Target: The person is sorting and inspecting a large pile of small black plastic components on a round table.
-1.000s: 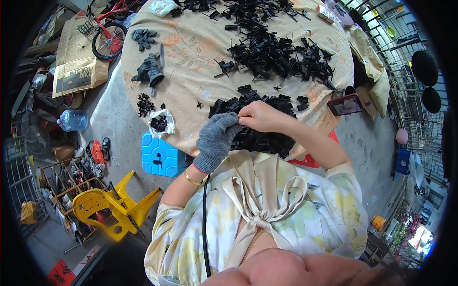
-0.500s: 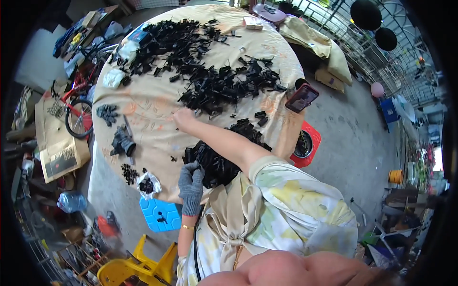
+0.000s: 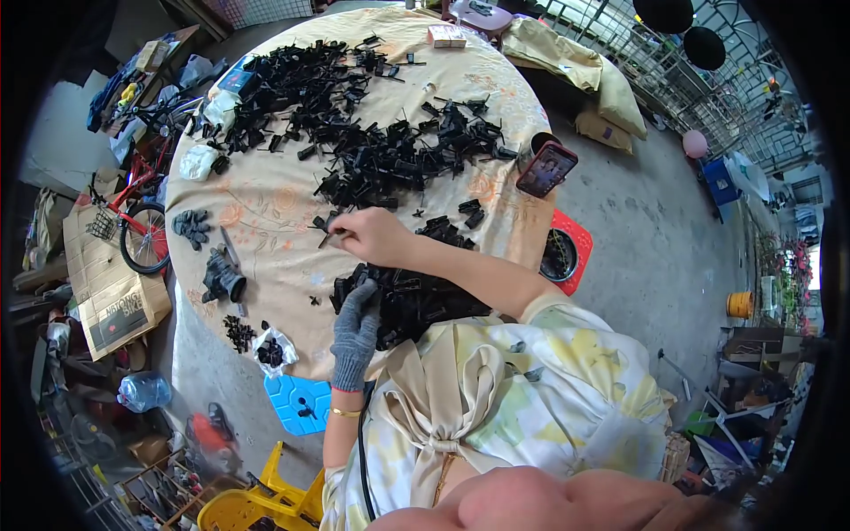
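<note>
A person in a pale patterned shirt leans over a round table [image 3: 266, 221] draped in a tan floral cloth, sorting small black plastic parts. The bare right hand [image 3: 372, 236] reaches out over the cloth, fingers pinched on a single black part [image 3: 326, 232] at the near edge of the large scatter of black parts [image 3: 372, 150] that covers the far half of the table. The left hand [image 3: 356, 327], in a grey knit glove with a gold bangle at the wrist, rests loosely curled on the near pile of black parts [image 3: 416, 301] heaped at the table's edge just in front of the person's chest; whether it grips any piece cannot be told.

To the person's left on the cloth lie a dark glove [image 3: 191, 227], a black cylindrical piece [image 3: 221, 279] and a clear bag of small black bits [image 3: 270, 350]. A smartphone [image 3: 546, 168] stands propped at the table's right rim. On the concrete floor below sit a blue plastic stool [image 3: 299, 404], a yellow stool [image 3: 257, 504], a red bicycle [image 3: 133, 212] and a red tray [image 3: 567, 257].
</note>
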`<state>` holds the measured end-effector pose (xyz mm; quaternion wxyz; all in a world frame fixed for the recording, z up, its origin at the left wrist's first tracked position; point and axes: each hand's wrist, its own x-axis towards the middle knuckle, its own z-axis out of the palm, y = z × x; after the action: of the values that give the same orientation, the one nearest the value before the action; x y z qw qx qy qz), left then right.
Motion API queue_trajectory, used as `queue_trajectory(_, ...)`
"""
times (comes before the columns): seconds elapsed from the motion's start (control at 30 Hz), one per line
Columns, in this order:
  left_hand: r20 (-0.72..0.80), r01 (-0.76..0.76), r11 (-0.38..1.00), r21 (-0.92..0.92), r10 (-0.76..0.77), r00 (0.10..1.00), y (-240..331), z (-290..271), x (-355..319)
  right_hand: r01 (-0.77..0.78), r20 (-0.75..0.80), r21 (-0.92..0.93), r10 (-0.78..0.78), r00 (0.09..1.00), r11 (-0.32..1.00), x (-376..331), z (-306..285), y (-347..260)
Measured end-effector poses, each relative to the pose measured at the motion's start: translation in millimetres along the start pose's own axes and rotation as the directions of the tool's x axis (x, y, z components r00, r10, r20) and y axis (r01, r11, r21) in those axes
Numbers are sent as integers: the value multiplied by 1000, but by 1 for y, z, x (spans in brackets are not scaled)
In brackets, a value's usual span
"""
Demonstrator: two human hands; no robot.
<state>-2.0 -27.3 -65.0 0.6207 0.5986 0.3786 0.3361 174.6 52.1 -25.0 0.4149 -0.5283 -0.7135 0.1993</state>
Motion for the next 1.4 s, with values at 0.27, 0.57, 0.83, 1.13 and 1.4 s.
queue_trajectory(0.27,90,57,934,-353,-27,996,68,21,18,-64,-130,391,124,984,918,-72,-51,-54)
queue_trajectory(0.57,230,346,658,-669,-260,938,75,32,14,217,-200,29,-207,958,976,-93,-45,-57)
queue_trajectory(0.83,130,312,719,-621,-298,946,88,32,10,226,-56,-35,-228,972,974,-95,-56,-72)
queue_trajectory(1.13,199,243,776,-582,-154,968,86,23,11,159,11,-39,-159,987,986,-103,-64,-84)
queue_trajectory(1.4,271,263,876,-405,-159,949,101,20,5,-22,139,116,6,990,993,-103,-75,-91)
